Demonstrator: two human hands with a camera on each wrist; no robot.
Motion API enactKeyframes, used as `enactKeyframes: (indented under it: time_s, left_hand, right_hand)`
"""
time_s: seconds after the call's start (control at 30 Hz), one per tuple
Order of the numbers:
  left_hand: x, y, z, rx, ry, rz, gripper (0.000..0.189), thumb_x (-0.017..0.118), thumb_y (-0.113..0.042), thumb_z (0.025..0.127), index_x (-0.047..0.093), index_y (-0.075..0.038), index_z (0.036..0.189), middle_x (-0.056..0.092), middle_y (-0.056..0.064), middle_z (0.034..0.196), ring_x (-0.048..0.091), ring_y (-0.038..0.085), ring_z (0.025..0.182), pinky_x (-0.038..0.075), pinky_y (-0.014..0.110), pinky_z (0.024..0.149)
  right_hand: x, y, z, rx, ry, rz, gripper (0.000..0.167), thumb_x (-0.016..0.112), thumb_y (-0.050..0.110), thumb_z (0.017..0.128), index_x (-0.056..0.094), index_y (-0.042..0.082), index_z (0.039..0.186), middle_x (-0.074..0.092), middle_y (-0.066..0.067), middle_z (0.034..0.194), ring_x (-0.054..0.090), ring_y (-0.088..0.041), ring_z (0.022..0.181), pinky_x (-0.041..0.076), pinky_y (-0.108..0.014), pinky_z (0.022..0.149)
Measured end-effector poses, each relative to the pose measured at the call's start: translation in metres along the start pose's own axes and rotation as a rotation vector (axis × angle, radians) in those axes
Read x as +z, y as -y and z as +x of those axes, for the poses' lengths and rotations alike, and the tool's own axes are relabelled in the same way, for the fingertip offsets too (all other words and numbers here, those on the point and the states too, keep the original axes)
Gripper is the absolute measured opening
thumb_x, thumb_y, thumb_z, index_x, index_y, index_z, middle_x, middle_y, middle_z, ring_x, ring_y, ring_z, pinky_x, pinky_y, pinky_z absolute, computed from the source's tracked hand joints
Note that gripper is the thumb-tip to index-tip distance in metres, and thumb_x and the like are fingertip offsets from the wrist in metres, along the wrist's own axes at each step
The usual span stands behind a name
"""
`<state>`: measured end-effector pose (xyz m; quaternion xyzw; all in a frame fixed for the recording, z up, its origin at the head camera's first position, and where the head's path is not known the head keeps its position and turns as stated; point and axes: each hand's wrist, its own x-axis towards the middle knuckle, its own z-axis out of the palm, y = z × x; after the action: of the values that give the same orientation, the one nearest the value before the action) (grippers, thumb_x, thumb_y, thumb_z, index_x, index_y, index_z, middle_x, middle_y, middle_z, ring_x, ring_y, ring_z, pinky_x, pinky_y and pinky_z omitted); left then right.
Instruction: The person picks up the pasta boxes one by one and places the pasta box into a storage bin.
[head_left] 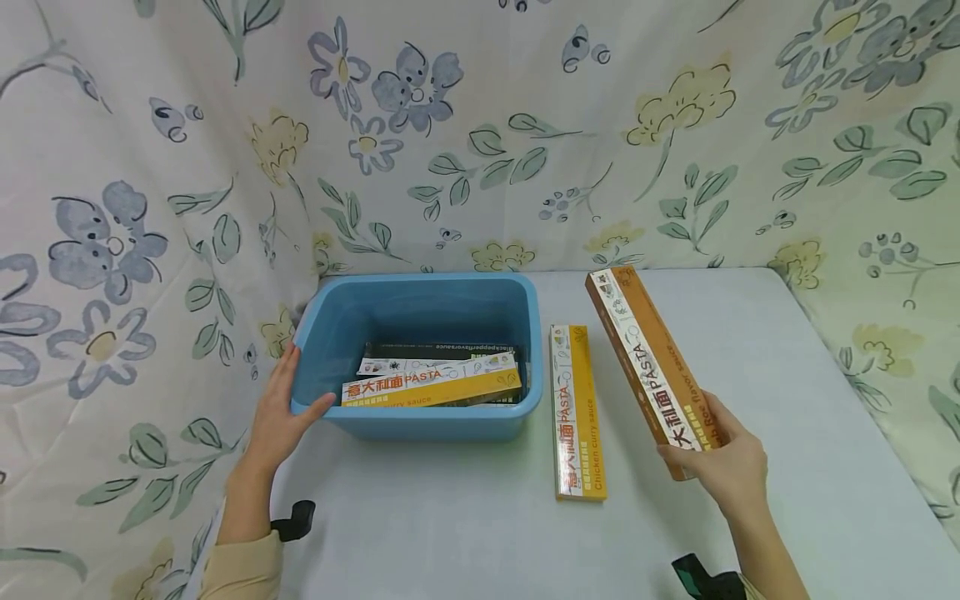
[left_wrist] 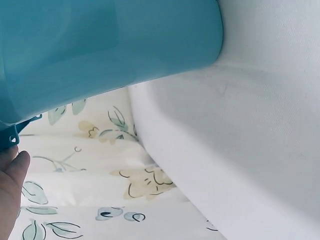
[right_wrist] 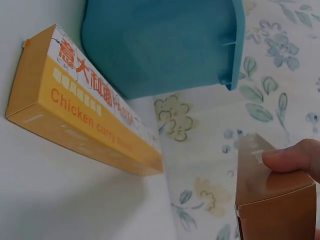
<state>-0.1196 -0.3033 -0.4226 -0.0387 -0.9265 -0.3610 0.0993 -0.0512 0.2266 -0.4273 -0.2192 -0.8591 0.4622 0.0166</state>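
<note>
My right hand (head_left: 723,458) grips the near end of a brown pasta box (head_left: 645,358), which is tilted and raised over the table. In the right wrist view, the thumb (right_wrist: 287,159) lies across one brown face of that box. My left hand (head_left: 281,408) is spread at the near left corner of a blue bin (head_left: 442,427), with straight fingers along the left side and the thumb at the front rim. Inside the bin lie a yellow pasta box (head_left: 435,385) and a black box (head_left: 442,351). A chicken curry pasta box (head_left: 579,412) lies flat between the bin and the brown box.
The white table (head_left: 465,517) ends at a floral curtain (head_left: 480,208) behind the bin. More of the curtain hangs down the left side, close beside my left arm, and along the table's right edge.
</note>
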Motion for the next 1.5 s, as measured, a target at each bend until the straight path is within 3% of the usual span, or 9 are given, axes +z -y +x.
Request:
enactKeyframes:
  time_s: [0.47,0.73,1.0,1.27,1.5]
  left_hand:
    - [-0.001,-0.002,0.0,-0.004,0.006,-0.008,0.093,0.069,-0.035,0.087,0.015,-0.002,0.155,0.013,0.021,0.16,0.015,0.048,0.142,0.022,0.074,0.101]
    - [0.001,-0.002,0.0,-0.02,0.0,0.008,0.092,0.07,-0.032,0.085,0.018,-0.003,0.155,0.013,0.019,0.16,0.016,0.048,0.142,0.024,0.074,0.1]
    - [0.001,-0.003,0.0,-0.02,0.0,0.013,0.092,0.069,-0.033,0.086,0.017,-0.003,0.155,0.013,0.02,0.16,0.016,0.048,0.142,0.024,0.074,0.1]
    - [0.001,-0.002,0.0,-0.025,-0.003,0.022,0.091,0.069,-0.031,0.085,0.018,-0.003,0.155,0.013,0.02,0.16,0.018,0.049,0.141,0.025,0.074,0.1]
    - [0.0,-0.002,0.001,-0.026,0.001,0.02,0.092,0.068,-0.035,0.086,0.017,-0.004,0.155,0.012,0.018,0.161,0.016,0.048,0.142,0.023,0.074,0.1]
  right_hand:
    - [-0.005,0.018,-0.007,-0.153,-0.016,0.006,0.099,0.088,0.011,0.067,0.036,0.007,0.151,0.049,-0.028,0.135,0.047,-0.031,0.104,0.041,-0.012,0.065]
    - [-0.007,0.03,-0.012,-0.268,-0.003,0.018,0.1,0.089,0.007,0.064,0.038,0.006,0.149,0.051,-0.025,0.134,0.045,-0.027,0.101,0.042,-0.016,0.065]
    - [-0.008,0.044,-0.012,-0.345,0.059,0.014,0.1,0.09,0.006,0.062,0.04,0.006,0.148,0.053,-0.025,0.127,0.047,-0.027,0.095,0.048,-0.022,0.06]
    - [0.001,0.06,-0.005,-0.484,0.139,0.025,0.094,0.089,0.0,0.061,0.045,0.003,0.144,0.056,-0.024,0.121,0.052,-0.033,0.088,0.051,-0.026,0.05]
    - [0.008,0.073,0.003,-0.536,0.224,0.047,0.092,0.087,0.0,0.062,0.046,0.004,0.144,0.056,-0.023,0.123,0.051,-0.033,0.089,0.052,-0.028,0.052]
